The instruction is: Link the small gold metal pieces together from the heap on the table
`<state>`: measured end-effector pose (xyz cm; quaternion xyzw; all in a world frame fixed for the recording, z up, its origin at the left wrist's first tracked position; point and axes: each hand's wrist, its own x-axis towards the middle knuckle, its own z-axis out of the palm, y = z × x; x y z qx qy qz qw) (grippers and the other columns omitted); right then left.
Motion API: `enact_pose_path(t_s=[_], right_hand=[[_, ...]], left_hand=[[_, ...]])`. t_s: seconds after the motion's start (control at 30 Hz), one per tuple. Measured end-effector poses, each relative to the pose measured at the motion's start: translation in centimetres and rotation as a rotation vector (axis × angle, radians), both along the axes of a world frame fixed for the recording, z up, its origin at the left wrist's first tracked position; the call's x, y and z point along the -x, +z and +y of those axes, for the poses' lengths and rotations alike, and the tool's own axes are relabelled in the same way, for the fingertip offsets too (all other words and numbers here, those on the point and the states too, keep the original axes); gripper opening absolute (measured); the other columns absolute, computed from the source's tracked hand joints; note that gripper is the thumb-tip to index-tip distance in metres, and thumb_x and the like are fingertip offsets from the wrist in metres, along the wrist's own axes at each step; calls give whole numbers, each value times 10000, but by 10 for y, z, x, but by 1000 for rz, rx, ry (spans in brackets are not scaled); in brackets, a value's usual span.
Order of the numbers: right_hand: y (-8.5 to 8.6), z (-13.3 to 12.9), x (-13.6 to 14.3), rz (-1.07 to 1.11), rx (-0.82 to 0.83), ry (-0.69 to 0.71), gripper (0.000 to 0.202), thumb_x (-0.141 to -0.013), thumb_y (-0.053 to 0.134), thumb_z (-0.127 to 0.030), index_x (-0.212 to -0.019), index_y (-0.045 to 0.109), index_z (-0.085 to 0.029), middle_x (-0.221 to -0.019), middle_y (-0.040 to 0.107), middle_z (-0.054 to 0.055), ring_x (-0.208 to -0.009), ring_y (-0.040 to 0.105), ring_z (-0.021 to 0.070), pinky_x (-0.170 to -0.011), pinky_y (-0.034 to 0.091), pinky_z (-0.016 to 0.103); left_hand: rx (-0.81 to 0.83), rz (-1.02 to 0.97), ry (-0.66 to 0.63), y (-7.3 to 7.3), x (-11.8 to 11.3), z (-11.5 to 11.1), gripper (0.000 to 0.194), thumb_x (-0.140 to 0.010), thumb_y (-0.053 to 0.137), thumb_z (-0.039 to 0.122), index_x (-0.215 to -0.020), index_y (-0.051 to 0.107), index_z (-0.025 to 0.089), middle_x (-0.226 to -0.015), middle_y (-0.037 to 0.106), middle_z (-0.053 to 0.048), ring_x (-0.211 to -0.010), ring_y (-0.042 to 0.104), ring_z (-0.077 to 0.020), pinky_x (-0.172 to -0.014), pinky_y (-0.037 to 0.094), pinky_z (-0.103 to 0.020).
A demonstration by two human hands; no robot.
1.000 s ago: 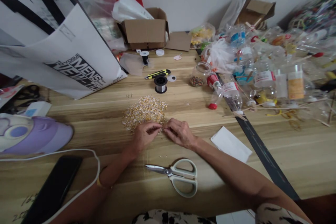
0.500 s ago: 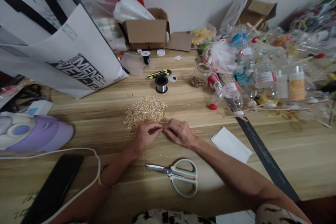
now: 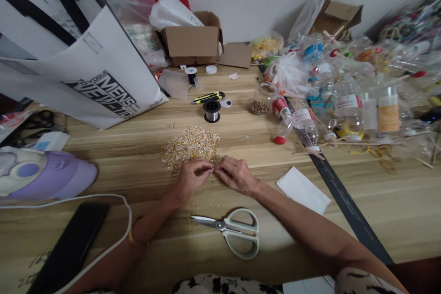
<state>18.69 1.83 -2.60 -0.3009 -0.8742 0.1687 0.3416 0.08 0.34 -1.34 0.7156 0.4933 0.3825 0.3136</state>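
Observation:
Just below a pile of small gold and silver pieces (image 3: 191, 146), my left hand (image 3: 193, 178) is closed in a pinch. My right hand (image 3: 237, 175) pinches too, its fingertips almost meeting those of the left. Whatever the fingertips hold is too small to make out. A short row of tiny pieces (image 3: 213, 204) lies on the wood below the hands. Nearer to me are scissors (image 3: 223, 226) with pale handles, their blades pointing left. A spool of thin wire (image 3: 212, 111) stands beyond the pile, beside a yellow and black cutter (image 3: 208, 97).
On the left are a white paper bag (image 3: 103, 69), a purple and white device (image 3: 51, 174), a black phone (image 3: 70, 243) and a white cable. Plastic bottles (image 3: 347, 101) crowd the right, near a jar of beads (image 3: 260, 101). Folded white paper (image 3: 303, 190) lies beside my right forearm.

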Motion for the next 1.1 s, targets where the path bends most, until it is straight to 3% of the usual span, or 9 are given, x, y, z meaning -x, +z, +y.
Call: enact_pose_path(t_s=[0.4, 0.7, 1.1], right_hand=[[1, 0, -1, 39, 14, 1, 87, -911, 460, -208, -917, 543, -184, -809, 601, 54, -678, 555, 141, -603, 426, 236], [0, 0, -1, 40, 16, -1, 93, -916, 456, -218, -925, 542, -185, -806, 600, 52, -676, 557, 138, -602, 428, 233], [-1, 0, -1, 19, -25, -10, 75, -907, 469, -209, -916, 537, -179, -795, 596, 47, -658, 547, 135, -577, 404, 232]], left_hand=[[357, -284, 69, 6, -1, 1, 97, -667, 686, 212, -721, 700, 132, -698, 725, -53, -632, 658, -150, -609, 521, -222], [320, -270, 64, 5, -2, 1, 120, -682, 693, 244, -726, 700, 132, -672, 714, -42, -609, 645, -141, -584, 508, -216], [251, -200, 42, -3, 0, -1, 123, -719, 640, 203, -793, 718, 142, -778, 736, -60, -698, 680, -165, -666, 538, -238]])
